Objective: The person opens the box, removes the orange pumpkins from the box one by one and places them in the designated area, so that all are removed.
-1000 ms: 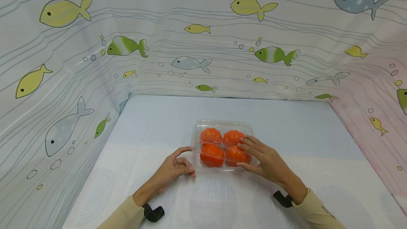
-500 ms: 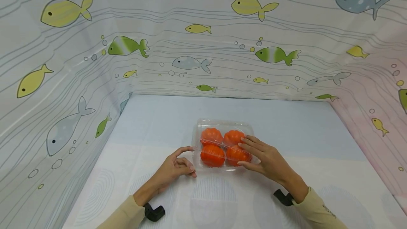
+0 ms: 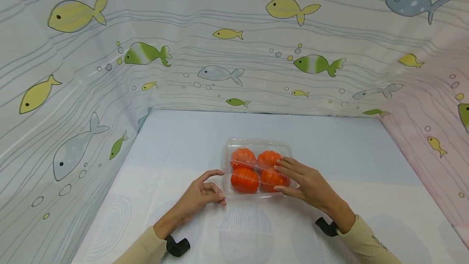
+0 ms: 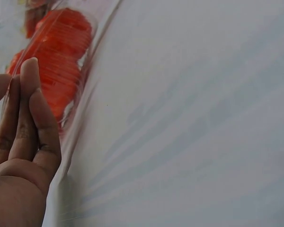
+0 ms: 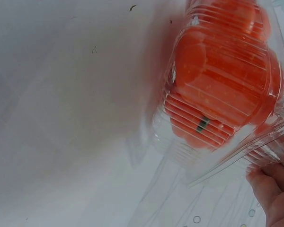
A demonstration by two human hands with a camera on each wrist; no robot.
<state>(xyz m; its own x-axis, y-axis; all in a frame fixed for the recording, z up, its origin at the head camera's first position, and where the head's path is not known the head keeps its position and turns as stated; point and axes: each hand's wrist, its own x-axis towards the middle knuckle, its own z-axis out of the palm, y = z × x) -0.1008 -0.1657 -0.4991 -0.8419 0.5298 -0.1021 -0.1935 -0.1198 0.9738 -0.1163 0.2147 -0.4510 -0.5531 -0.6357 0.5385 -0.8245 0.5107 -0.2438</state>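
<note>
In the middle of the table, a clear plastic container (image 3: pixel 256 194) encloses several orange-red, rounded fruit-like pieces (image 3: pixel 244 179), also large in the right wrist view (image 5: pixel 222 75). The left hand (image 3: pixel 199 197) grips the container's left edge, index finger extended at the side and the other fingers curled lower; in the left wrist view the hand (image 4: pixel 26 142) is against the plastic. The right hand (image 3: pixel 311 184) holds the right side, fingers over the top and thumb at the front. In the right wrist view only part of that hand (image 5: pixel 274 189) shows. Whether the lid is fully closed I cannot tell.
Pale patterned cloth (image 3: pixel 176 141) covers the table. Behind and at both sides rise fabric walls (image 3: pixel 256 52) printed with fish. Black curved pieces (image 3: pixel 178 246) sit at both wrists, beside the beige sleeves (image 3: pixel 143 247).
</note>
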